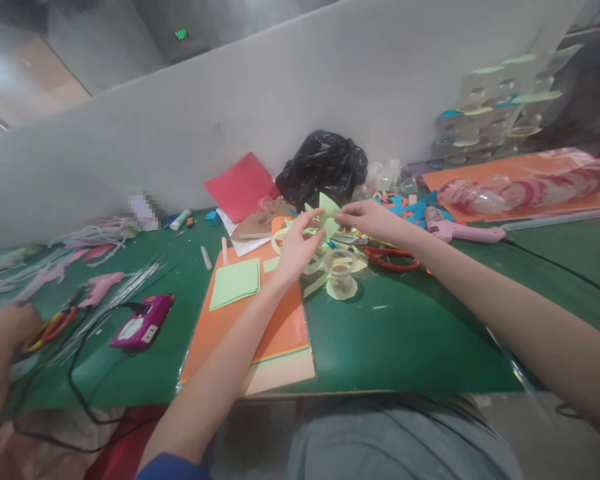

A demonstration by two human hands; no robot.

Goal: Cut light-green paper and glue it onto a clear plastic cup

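Observation:
Between my two hands is a light green paper piece (329, 217) with pointed ends, held up over a pile of paper scraps. My left hand (303, 240) pinches its left side, and my right hand (357, 217) has its fingertips closed on the right edge. Just below them a clear plastic cup (340, 267) stands on the green table (380, 340), with a pale paper shape around its base. Red-handled scissors (393, 259) lie under my right hand. Left of the cup, a stack of light green sheets (236, 283) rests on orange paper (280, 327).
A black plastic bag (325, 167) and red paper (243, 187) are at the back. A pink glue gun (460, 230) lies right, its cord trailing. A purple power strip (143, 322) and another person's hand (15, 327) are at left.

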